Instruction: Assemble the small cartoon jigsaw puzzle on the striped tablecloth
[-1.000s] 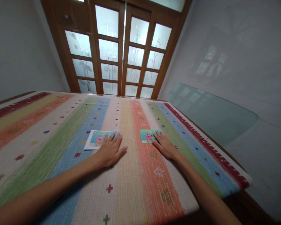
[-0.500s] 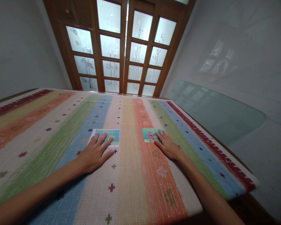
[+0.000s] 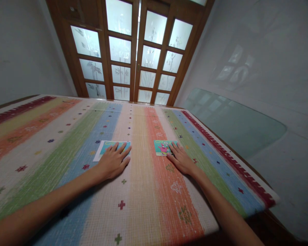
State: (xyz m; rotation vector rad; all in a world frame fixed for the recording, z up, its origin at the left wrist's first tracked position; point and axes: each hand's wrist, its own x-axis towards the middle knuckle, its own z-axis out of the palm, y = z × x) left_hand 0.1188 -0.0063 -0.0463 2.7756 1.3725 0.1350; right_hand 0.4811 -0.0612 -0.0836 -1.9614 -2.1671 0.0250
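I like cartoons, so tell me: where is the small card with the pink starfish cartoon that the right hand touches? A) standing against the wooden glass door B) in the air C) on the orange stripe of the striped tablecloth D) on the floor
C: the small card with the pink starfish cartoon lies flat on the orange stripe of the striped tablecloth, under the right hand's fingertips.

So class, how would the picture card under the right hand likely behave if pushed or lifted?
The picture card lies flat and thin on the striped tablecloth, so it is probably light and bendy. Under the right hand, it may drag on the woven cloth. Lifting its flush edge looks fiddly.
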